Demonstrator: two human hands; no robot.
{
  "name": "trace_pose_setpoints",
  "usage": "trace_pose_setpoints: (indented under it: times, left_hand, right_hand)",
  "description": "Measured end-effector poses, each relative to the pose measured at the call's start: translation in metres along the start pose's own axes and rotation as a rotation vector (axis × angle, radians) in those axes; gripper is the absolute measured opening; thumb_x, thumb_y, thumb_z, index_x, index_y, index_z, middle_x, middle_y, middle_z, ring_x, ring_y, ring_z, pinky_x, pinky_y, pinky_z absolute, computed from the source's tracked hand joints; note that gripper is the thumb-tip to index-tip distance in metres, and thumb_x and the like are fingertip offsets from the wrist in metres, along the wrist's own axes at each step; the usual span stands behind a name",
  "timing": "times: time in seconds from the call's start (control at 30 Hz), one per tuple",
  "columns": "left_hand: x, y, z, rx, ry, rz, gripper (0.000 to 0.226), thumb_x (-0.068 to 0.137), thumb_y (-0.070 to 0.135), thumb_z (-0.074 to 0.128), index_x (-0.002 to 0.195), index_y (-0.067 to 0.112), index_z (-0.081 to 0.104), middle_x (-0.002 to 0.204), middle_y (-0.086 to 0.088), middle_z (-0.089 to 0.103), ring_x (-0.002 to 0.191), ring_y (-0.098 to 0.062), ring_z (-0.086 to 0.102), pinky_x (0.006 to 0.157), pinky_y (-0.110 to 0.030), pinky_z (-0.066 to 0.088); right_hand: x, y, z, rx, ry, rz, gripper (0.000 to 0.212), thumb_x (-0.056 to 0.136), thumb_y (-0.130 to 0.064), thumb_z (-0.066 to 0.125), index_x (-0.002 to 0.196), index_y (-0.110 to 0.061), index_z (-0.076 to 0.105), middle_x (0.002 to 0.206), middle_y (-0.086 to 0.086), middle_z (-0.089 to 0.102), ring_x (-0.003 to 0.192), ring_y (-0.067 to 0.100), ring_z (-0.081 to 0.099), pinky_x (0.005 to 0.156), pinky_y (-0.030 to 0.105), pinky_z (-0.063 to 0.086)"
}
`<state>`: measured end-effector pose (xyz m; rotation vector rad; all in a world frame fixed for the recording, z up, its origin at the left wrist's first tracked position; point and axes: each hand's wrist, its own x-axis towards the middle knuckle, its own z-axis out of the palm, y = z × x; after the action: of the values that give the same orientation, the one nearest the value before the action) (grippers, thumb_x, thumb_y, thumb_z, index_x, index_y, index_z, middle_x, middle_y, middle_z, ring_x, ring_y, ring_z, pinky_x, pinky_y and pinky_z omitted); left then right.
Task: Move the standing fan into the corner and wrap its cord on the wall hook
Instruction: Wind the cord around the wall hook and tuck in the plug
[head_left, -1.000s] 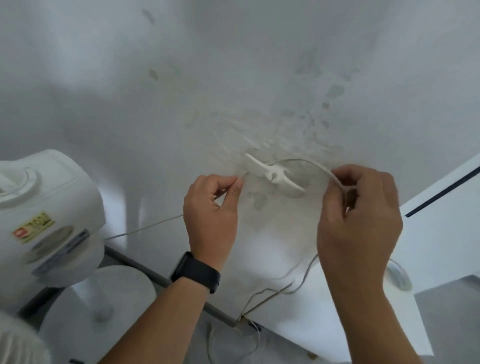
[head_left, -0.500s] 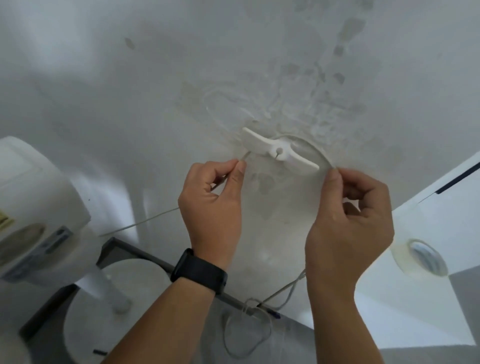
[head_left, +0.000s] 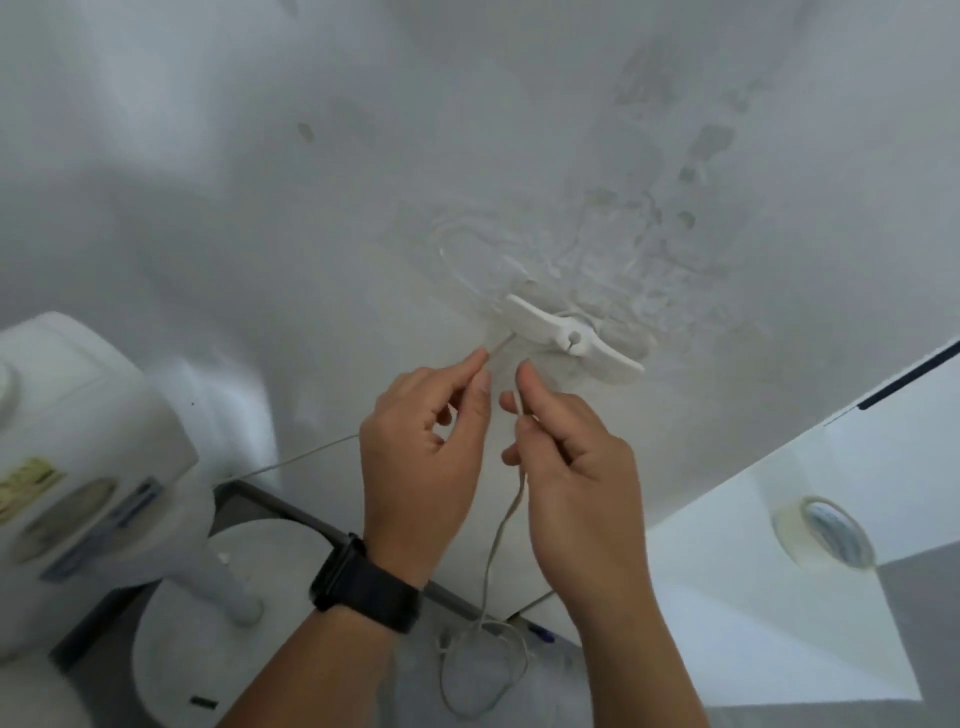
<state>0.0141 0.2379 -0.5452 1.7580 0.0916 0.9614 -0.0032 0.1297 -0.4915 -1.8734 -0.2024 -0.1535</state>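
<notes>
White cord (head_left: 511, 512) looped over wall hook (head_left: 571, 340) on patched wall (head_left: 311, 208). Left hand (head_left: 423, 447) pinches one strand, right hand (head_left: 571, 467) grips other. Fan (head_left: 88, 478) at wall's lower left.

A pale grey-white wall (head_left: 363, 156) fills most of the view, its plaster patched and rough at the centre and stained with darker blotches toward the upper right. A dark baseboard strip (head_left: 280, 512) runs along its foot. On the right stands a white surface (head_left: 779, 597) bearing a roll of tape (head_left: 823, 540). Grey floor (head_left: 930, 618) shows near right
</notes>
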Motion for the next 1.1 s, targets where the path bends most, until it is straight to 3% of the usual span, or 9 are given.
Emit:
trace_pose_setpoints:
  times: [0.13,0.3,0.4,0.57,0.7,0.77,0.83,0.93,1.1]
  left_hand:
    - [-0.009,0.012,-0.013,-0.102,-0.275,-0.158,0.048,0.106,0.034,0.056,0.152,0.035,0.044,0.094,0.019,0.073,0.087,0.001,0.068,0.075,-0.008,0.047]
    - [-0.014,0.01,-0.029,-0.28,-0.375,-0.273,0.066,0.102,0.027,0.061,0.155,0.049,0.028,0.087,0.01,0.071,0.086,-0.011,0.069,0.083,-0.028,0.057]
    - [-0.011,0.014,-0.031,-0.285,-0.335,-0.284,0.058,0.106,0.016,0.055,0.151,0.049,0.038,0.077,0.016,0.06,0.07,-0.002,0.056,0.073,-0.016,0.048]
    - [0.007,0.001,-0.037,-0.11,-0.202,-0.198,0.023,0.107,0.028,0.053,0.12,0.029,0.072,0.079,0.015,0.06,0.066,-0.01,0.056,0.06,-0.025,0.047]
    - [0.019,0.0,-0.036,-0.117,-0.096,-0.324,0.022,0.1,0.04,0.062,0.091,0.025,0.075,0.066,0.006,0.061,0.055,-0.012,0.048,0.052,-0.029,0.042]
    - [0.027,0.012,-0.029,-0.224,-0.045,-0.513,0.037,0.1,0.043,0.064,0.071,0.02,0.063,0.057,0.001,0.048,0.05,-0.016,0.039,0.048,-0.033,0.035]
    - [0.041,0.028,-0.021,-0.476,-0.005,-0.722,0.044,0.102,0.038,0.064,0.065,0.02,0.048,0.057,0.001,0.036,0.047,-0.014,0.03,0.043,-0.027,0.026]
    - [0.066,0.045,-0.014,-0.797,-0.002,-0.816,0.034,0.105,0.033,0.06,0.074,0.019,0.053,0.057,0.005,0.038,0.043,-0.008,0.03,0.037,-0.019,0.023]
    - [0.088,0.064,0.003,-0.656,-0.045,-0.688,0.037,0.108,0.036,0.054,0.078,0.016,0.059,0.06,0.003,0.045,0.045,-0.01,0.034,0.04,-0.021,0.027]
  right_hand:
    - [0.004,-0.011,-0.002,0.147,-0.061,0.087,0.046,0.103,-0.005,0.055,0.125,-0.045,0.061,0.115,-0.019,0.072,0.102,-0.008,0.068,0.087,0.01,0.051]
    - [0.014,-0.011,0.006,0.193,-0.032,0.091,0.043,0.102,-0.005,0.058,0.115,-0.045,0.069,0.113,-0.014,0.076,0.106,-0.006,0.068,0.082,0.012,0.053]
    - [0.022,-0.021,0.004,0.184,-0.021,0.087,0.041,0.1,-0.004,0.06,0.097,-0.042,0.075,0.106,-0.014,0.078,0.096,-0.01,0.067,0.086,0.012,0.052]
    - [0.031,-0.03,0.0,0.058,-0.029,0.091,0.038,0.101,-0.007,0.058,0.102,-0.042,0.073,0.097,-0.014,0.079,0.062,0.003,0.058,0.064,0.021,0.047]
    - [0.017,-0.036,-0.003,-0.079,-0.039,0.004,0.032,0.103,-0.016,0.055,0.123,-0.038,0.068,0.087,-0.02,0.077,0.045,0.015,0.052,0.047,0.02,0.044]
    - [0.01,-0.035,-0.008,-0.146,0.1,-0.162,0.029,0.102,-0.014,0.056,0.114,-0.032,0.074,0.077,-0.017,0.076,0.042,0.01,0.048,0.045,0.02,0.041]
    - [0.012,-0.035,-0.02,-0.246,0.243,-0.348,0.028,0.096,-0.011,0.055,0.106,-0.026,0.077,0.082,-0.015,0.074,0.056,0.005,0.055,0.056,0.018,0.042]
    - [0.023,-0.032,-0.029,-0.56,0.301,-0.532,0.033,0.093,-0.012,0.058,0.12,-0.022,0.073,0.113,-0.009,0.066,0.1,0.017,0.056,0.092,0.019,0.035]
    - [0.028,-0.016,-0.026,-0.715,0.112,-0.4,0.053,0.094,-0.031,0.056,0.146,-0.036,0.053,0.139,-0.014,0.046,0.12,0.018,0.039,0.096,0.026,0.02]
